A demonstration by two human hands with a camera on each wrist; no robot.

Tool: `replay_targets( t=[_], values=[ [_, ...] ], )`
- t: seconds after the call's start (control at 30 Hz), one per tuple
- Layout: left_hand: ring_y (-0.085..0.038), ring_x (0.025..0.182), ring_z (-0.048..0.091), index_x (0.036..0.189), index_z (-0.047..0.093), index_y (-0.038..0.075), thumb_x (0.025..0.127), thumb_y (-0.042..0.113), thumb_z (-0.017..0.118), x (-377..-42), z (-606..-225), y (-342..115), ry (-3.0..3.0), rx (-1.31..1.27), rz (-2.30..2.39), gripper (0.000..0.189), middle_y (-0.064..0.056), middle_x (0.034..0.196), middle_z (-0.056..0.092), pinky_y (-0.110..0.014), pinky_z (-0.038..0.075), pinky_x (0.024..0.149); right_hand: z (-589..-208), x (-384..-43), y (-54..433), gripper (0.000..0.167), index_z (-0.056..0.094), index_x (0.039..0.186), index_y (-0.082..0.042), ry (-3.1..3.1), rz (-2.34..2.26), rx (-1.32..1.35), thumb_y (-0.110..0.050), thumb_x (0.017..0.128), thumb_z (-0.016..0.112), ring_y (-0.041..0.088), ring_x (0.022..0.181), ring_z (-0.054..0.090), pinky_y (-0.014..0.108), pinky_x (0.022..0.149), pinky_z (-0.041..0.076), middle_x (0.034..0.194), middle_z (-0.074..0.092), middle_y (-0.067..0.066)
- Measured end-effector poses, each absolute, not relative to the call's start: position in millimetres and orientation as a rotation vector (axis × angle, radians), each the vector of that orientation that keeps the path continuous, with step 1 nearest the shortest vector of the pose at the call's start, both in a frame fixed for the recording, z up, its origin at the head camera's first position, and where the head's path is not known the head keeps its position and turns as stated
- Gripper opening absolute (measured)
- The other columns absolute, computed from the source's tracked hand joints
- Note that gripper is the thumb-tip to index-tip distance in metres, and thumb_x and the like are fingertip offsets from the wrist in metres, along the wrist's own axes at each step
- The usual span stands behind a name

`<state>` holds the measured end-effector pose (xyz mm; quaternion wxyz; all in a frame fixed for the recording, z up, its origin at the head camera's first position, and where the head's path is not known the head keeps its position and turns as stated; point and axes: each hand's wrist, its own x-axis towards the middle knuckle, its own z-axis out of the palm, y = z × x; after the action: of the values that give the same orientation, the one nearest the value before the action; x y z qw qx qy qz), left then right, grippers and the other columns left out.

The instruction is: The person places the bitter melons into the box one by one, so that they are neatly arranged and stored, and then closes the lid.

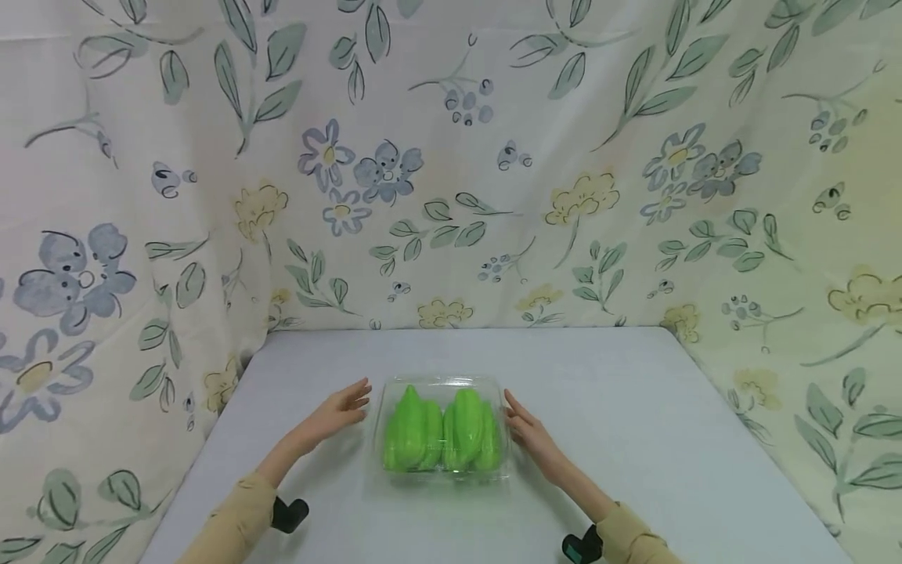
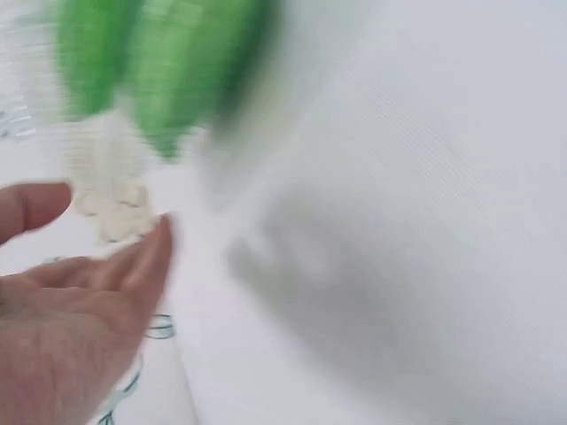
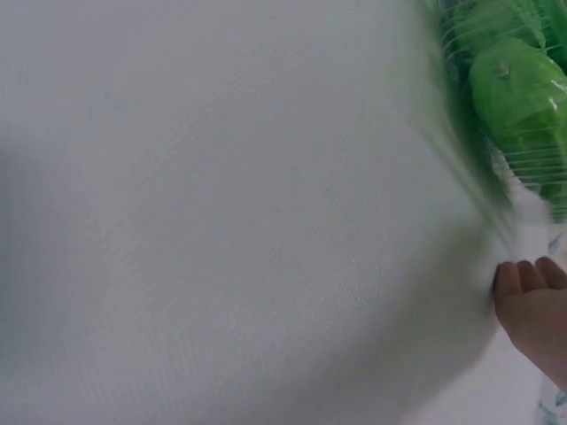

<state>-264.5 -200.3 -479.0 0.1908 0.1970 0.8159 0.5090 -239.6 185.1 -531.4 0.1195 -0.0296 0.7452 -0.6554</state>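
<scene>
A clear plastic container (image 1: pixel 440 384) sits on the table in the head view. Inside it lie several bright green, ridged, elongated vegetables (image 1: pixel 409 439), grouped in two side-by-side clusters; their exact kind I cannot tell. My left hand (image 1: pixel 333 415) hovers just left of the container, fingers extended and apart from it. On the other side, my right hand (image 1: pixel 532 440) has its fingertips close by the container's right edge; whether they touch it is unclear. In the left wrist view the thumb and fingers of the left hand (image 2: pixel 75 323) are spread with nothing between them. The right hand (image 3: pixel 536 305) appears partly cropped.
The container stands on a white table (image 1: pixel 606 392). Behind and at both sides hangs a pale curtain (image 1: pixel 451 258) printed with leaves and flowers. Dark straps (image 1: pixel 290 515) show at the wrists below beige sleeves (image 1: pixel 236 521).
</scene>
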Motion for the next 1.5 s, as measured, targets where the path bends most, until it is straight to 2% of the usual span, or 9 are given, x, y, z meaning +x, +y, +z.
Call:
replay_targets(
  t=[0.1, 0.17, 0.3, 0.43, 0.53, 0.7, 0.8, 1.17, 1.5],
  values=[
    [-0.046, 0.136, 0.033, 0.148, 0.007, -0.009, 0.096, 0.014, 0.051, -252, -462, -210, 1.910, 0.380, 1.488, 0.072, -0.034, 0.150, 0.021, -0.048, 0.046, 0.106, -529, -237, 186, 0.059, 0.024, 0.151, -0.019, 2.205, -1.911, -0.104, -0.021, 0.097, 0.047, 0.039, 0.142, 0.024, 0.059, 0.114, 0.029, 0.153, 0.026, 0.023],
    [-0.042, 0.130, 0.043, 0.147, 0.009, -0.010, 0.096, 0.016, 0.051, -245, -455, -214, 1.733, 0.337, 1.409, 0.071, -0.034, 0.146, 0.032, -0.044, 0.050, 0.102, -527, -236, 187, 0.058, 0.025, 0.151, -0.020, 2.212, -1.904, -0.095, -0.022, 0.097, 0.047, 0.039, 0.142, 0.025, 0.059, 0.114, 0.030, 0.154, 0.026, 0.022],
    [-0.027, 0.106, 0.066, 0.138, 0.034, -0.013, 0.099, 0.024, 0.048, -233, -458, -206, 1.650, 0.337, 1.245, 0.056, -0.023, 0.124, 0.060, -0.029, 0.060, 0.085, -521, -233, 192, 0.059, 0.025, 0.151, -0.020, 2.242, -1.844, -0.094, -0.022, 0.097, 0.048, 0.040, 0.140, 0.029, 0.057, 0.114, 0.032, 0.153, 0.028, 0.022],
    [-0.014, 0.086, 0.071, 0.115, 0.057, -0.013, 0.099, 0.023, 0.048, -227, -464, -193, 1.715, 0.318, 1.231, 0.041, -0.010, 0.097, 0.072, -0.018, 0.059, 0.070, -509, -229, 202, 0.064, 0.020, 0.152, -0.016, 2.267, -1.716, -0.139, -0.029, 0.097, 0.050, 0.039, 0.136, 0.036, 0.055, 0.110, 0.039, 0.149, 0.035, 0.024],
    [-0.011, 0.080, 0.070, 0.107, 0.061, -0.014, 0.098, 0.019, 0.051, -225, -466, -191, 1.741, 0.296, 1.252, 0.036, -0.005, 0.087, 0.072, -0.016, 0.059, 0.067, -496, -224, 212, 0.067, 0.021, 0.150, -0.003, 2.216, -1.578, -0.196, -0.032, 0.097, 0.049, 0.036, 0.126, 0.048, 0.050, 0.103, 0.047, 0.140, 0.045, 0.026],
    [-0.008, 0.076, 0.069, 0.104, 0.062, -0.014, 0.096, 0.016, 0.053, -224, -471, -190, 1.745, 0.282, 1.271, 0.033, -0.002, 0.083, 0.072, -0.015, 0.058, 0.066, -484, -211, 223, 0.052, 0.052, 0.127, 0.008, 1.965, -1.329, -0.324, -0.033, 0.094, 0.051, 0.018, 0.097, 0.063, 0.033, 0.085, 0.057, 0.109, 0.067, 0.016],
    [-0.007, 0.075, 0.068, 0.101, 0.065, -0.011, 0.096, 0.015, 0.052, -224, -474, -188, 1.746, 0.284, 1.279, 0.029, -0.002, 0.083, 0.072, -0.015, 0.058, 0.066, -488, -205, 221, 0.048, 0.061, 0.115, 0.008, 1.832, -1.314, -0.403, -0.034, 0.095, 0.053, 0.013, 0.090, 0.067, 0.028, 0.082, 0.058, 0.101, 0.071, 0.011],
    [-0.007, 0.077, 0.068, 0.109, 0.059, -0.017, 0.097, 0.014, 0.050, -246, -483, -159, 1.851, 0.208, 1.545, 0.034, -0.006, 0.088, 0.072, -0.015, 0.058, 0.068, -510, -225, 224, 0.046, 0.056, 0.120, 0.010, 1.793, -1.709, -0.141, -0.030, 0.100, 0.046, 0.008, 0.086, 0.065, 0.020, 0.079, 0.053, 0.091, 0.069, -0.004],
    [-0.005, 0.064, 0.066, 0.102, 0.060, -0.021, 0.095, 0.007, 0.049, -260, -490, -135, 1.997, 0.072, 1.683, 0.030, 0.000, 0.069, 0.068, -0.014, 0.057, 0.061, -513, -229, 218, 0.037, 0.060, 0.114, 0.009, 1.854, -1.899, -0.065, -0.023, 0.099, 0.049, 0.004, 0.080, 0.065, 0.015, 0.074, 0.052, 0.086, 0.068, -0.007]
  ],
)
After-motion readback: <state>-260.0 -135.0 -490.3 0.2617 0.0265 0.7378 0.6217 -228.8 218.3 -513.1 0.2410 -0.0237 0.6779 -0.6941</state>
